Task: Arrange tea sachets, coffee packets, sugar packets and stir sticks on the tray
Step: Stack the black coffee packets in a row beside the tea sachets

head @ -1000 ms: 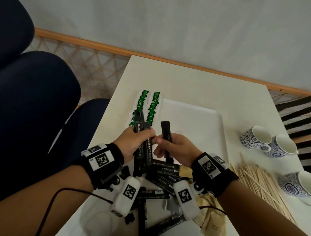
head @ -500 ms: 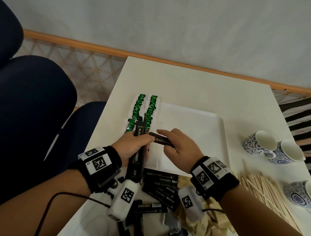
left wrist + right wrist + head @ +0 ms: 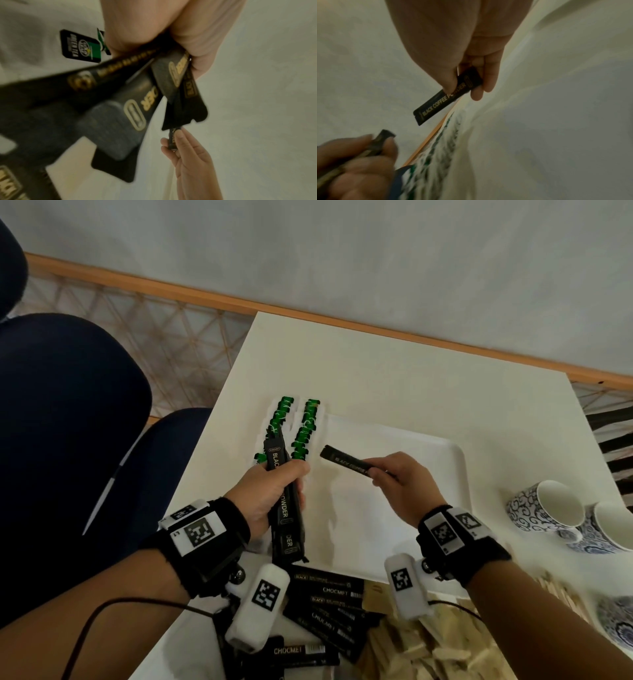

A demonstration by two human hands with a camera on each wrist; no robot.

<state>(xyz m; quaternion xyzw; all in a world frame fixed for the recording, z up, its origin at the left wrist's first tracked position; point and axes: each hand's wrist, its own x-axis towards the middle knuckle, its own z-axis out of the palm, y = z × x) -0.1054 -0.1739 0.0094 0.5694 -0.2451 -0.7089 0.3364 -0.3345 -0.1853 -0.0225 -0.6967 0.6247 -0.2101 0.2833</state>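
A white tray [image 3: 442,460] lies on the white table, with two rows of green tea sachets [image 3: 305,433] along its left side. My left hand [image 3: 274,491] grips a bundle of black coffee packets [image 3: 286,508] upright at the tray's left part; the wrist view shows the bundle [image 3: 133,102] fanned below the fingers. My right hand [image 3: 394,481] pinches a single black coffee packet [image 3: 346,462] by one end, held slanted above the tray; its print shows in the right wrist view [image 3: 447,97]. More black packets [image 3: 325,604] lie in a heap near the table's front.
Blue-patterned white cups [image 3: 548,508] stand at the right of the tray. Wooden stir sticks [image 3: 561,594] and beige packets [image 3: 421,648] lie at the front right. A dark blue chair [image 3: 68,422] stands left of the table.
My right hand has drawn one coffee packet away from the left hand's bundle and carried it rightward over the tray. The left hand keeps hold of the bundle.
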